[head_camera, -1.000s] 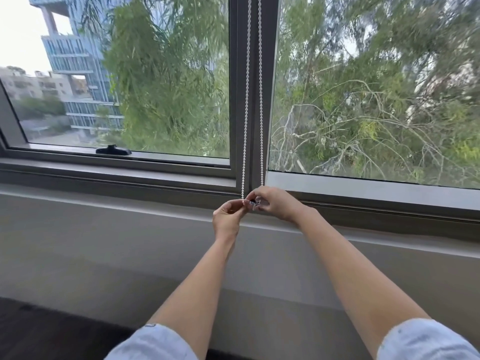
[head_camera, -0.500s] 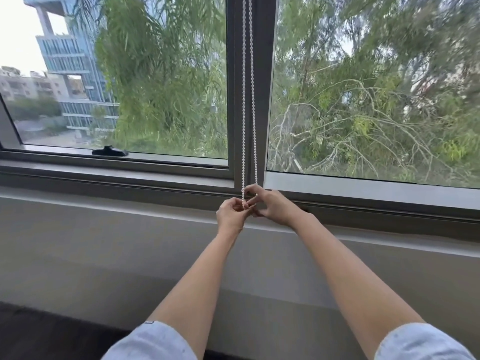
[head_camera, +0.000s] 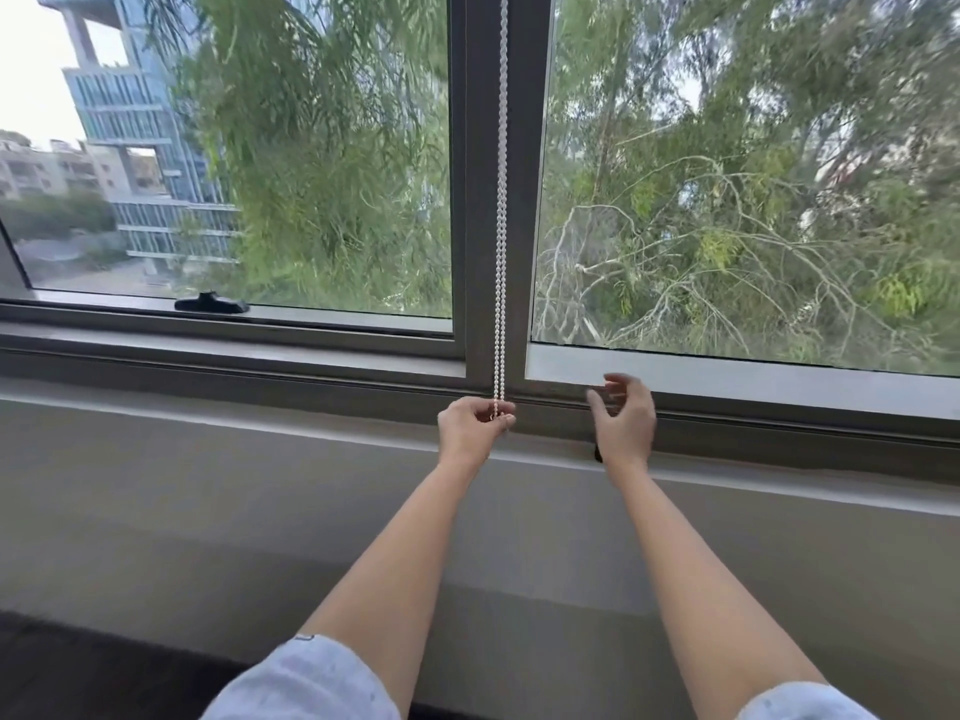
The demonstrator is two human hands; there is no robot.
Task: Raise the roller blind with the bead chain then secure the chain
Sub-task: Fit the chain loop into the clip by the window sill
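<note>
A white bead chain (head_camera: 501,210) hangs straight down in front of the grey centre post of the window, its two strands close together. My left hand (head_camera: 471,426) is shut on the chain's lower end at sill height, pinching it between thumb and fingers. My right hand (head_camera: 623,423) hovers to the right of the chain, fingers spread and curled, holding nothing, in front of the lower window frame. The roller blind itself is out of view above the frame's top edge.
A grey window frame (head_camera: 223,350) and pale sill ledge (head_camera: 208,423) run across the view. A black window handle (head_camera: 210,304) lies on the left pane's bottom rail. A small dark fitting (head_camera: 597,452) shows just below my right hand. Below is a plain wall.
My right hand has let go of the chain and moved away to the right, opening. My left hand stays pinched on the chain's lower end, and the two strands now hang closer together.
</note>
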